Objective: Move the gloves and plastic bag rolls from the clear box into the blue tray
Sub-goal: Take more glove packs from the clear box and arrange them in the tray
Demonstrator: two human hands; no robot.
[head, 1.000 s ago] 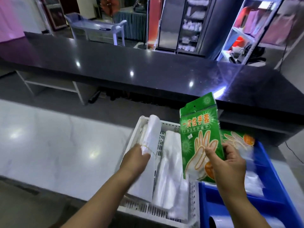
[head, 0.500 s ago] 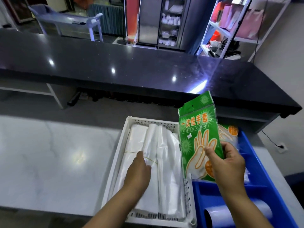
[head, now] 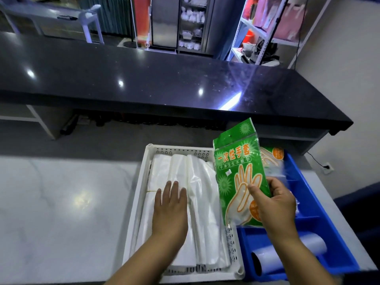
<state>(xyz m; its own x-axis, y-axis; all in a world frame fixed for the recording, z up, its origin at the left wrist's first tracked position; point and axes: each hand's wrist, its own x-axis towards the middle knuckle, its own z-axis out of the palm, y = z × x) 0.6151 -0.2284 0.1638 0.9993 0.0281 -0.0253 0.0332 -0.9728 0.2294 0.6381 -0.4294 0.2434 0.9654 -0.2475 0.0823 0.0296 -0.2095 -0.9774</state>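
A green pack of disposable gloves (head: 236, 161) stands upright in my right hand (head: 273, 204), held over the left edge of the blue tray (head: 320, 208). Behind it lies a second glove pack with orange print (head: 273, 159) in the tray's far part. A white plastic bag roll (head: 292, 251) lies in the tray's near compartment. My left hand (head: 170, 210) rests flat, fingers apart, on the white folded plastic bags (head: 203, 194) in the white perforated basket (head: 141, 192) left of the tray.
The basket and tray sit side by side on a pale marble counter (head: 61, 202). A long black countertop (head: 164, 83) runs behind it. Shelving (head: 273, 27) and a cabinet stand at the back of the room.
My left hand has laid the raised bundle of bags down in the basket and now lies flat on it. My right hand still holds the green pack in nearly the same spot.
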